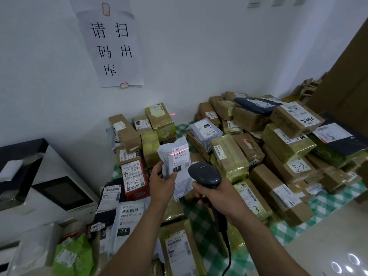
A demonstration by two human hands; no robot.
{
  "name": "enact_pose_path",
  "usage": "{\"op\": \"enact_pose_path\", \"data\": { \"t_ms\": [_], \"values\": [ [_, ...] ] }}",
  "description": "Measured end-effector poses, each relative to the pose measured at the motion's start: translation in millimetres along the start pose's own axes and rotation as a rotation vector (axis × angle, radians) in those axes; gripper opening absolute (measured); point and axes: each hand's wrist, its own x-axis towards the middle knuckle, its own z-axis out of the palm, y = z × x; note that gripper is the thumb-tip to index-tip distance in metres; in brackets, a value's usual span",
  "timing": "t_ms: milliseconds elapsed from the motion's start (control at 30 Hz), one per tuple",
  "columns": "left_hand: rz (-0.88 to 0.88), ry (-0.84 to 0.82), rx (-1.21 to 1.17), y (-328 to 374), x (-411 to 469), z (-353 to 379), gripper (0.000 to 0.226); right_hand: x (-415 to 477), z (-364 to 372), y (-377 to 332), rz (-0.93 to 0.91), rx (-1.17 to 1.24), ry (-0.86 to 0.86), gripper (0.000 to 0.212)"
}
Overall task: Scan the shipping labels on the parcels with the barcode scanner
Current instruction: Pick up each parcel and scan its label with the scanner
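At six o'clock of the view, nearest the person, a brown cardboard box bound in yellow tape (179, 250) lies label-up on the green-and-white checked cloth (201, 218). At seven o'clock a flat white mailer (129, 222) reads "010-010-L30-551" above a black tag "010".

Above these, the right hand (219, 196) is wrapped round the handle of a dark grey corded barcode scanner (205, 175), whose head points toward twelve o'clock. Just beside it, at its nine o'clock, the left hand (161, 185) grips the lower part of a white plastic parcel (166, 156), holding it upright and clear of the pile, thumb on the front. Its shipping label (180, 158) reads "231-239-K01" over a black tag "231". A red scan line (180, 150) crosses the label's top.

Farther off, a red carton (135, 180) stands at the parcel's nine o'clock. At three o'clock a taped box (300, 166) bears a handwritten "5-2". At two o'clock a brown box (294, 120) is printed "runben" and marked "2490".

Farthest, at eleven o'clock, a white paper wall sign (113, 48) reads "请扫码出库".
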Motion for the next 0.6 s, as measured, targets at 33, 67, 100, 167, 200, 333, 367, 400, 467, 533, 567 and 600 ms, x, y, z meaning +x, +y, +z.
{"op": "enact_pose_path", "data": {
  "t_ms": [33, 67, 100, 167, 200, 333, 367, 400, 467, 533, 567, 600],
  "values": [
    [0.000, -0.001, -0.005, 0.0, 0.0, 0.1, 0.064, 0.5, 0.0, 0.0, 0.001, -0.001, -0.003, 0.018],
    [-0.001, 0.001, -0.009, -0.4, 0.0, 0.0, 0.064, 1.4, -0.1, 0.2, 0.002, 0.000, -0.007, 0.018],
    [-0.002, 0.002, -0.013, -0.1, -0.2, 0.1, 0.064, 2.2, 0.0, 0.4, 0.005, 0.002, -0.009, 0.018],
    [-0.003, 0.005, -0.019, -0.6, -0.4, 0.1, 0.063, 3.5, 0.3, 0.6, 0.008, 0.006, -0.012, 0.019],
    [-0.006, 0.005, -0.020, -0.9, -0.5, 0.2, 0.064, 3.8, 0.4, 0.7, 0.007, 0.008, -0.012, 0.018],
    [-0.018, -0.004, -0.032, -1.2, -2.2, -0.6, 0.064, 5.0, -1.0, 2.7, -0.001, 0.023, -0.017, 0.016],
    [-0.018, -0.015, -0.041, -0.5, -3.3, -0.5, 0.064, 5.3, -2.4, 4.6, -0.001, 0.030, -0.011, 0.015],
    [-0.021, -0.027, -0.051, 0.9, -5.4, -0.2, 0.064, 5.4, -4.7, 7.0, -0.001, 0.037, 0.002, 0.015],
    [-0.040, -0.056, -0.072, 4.0, -10.5, 1.9, 0.061, 5.4, -11.0, 11.6, 0.000, 0.060, 0.047, 0.018],
    [-0.073, -0.070, -0.065, 4.1, -12.6, 5.4, 0.056, 6.9, -19.1, 17.3, 0.014, 0.094, 0.100, 0.022],
    [-0.084, -0.072, -0.053, 3.9, -12.1, 7.6, 0.052, 7.7, -22.8, 19.9, 0.025, 0.110, 0.125, 0.023],
    [-0.091, -0.079, -0.037, 3.7, -10.3, 10.2, 0.049, 9.4, -26.4, 22.8, 0.031, 0.124, 0.148, 0.023]
  ]
}}
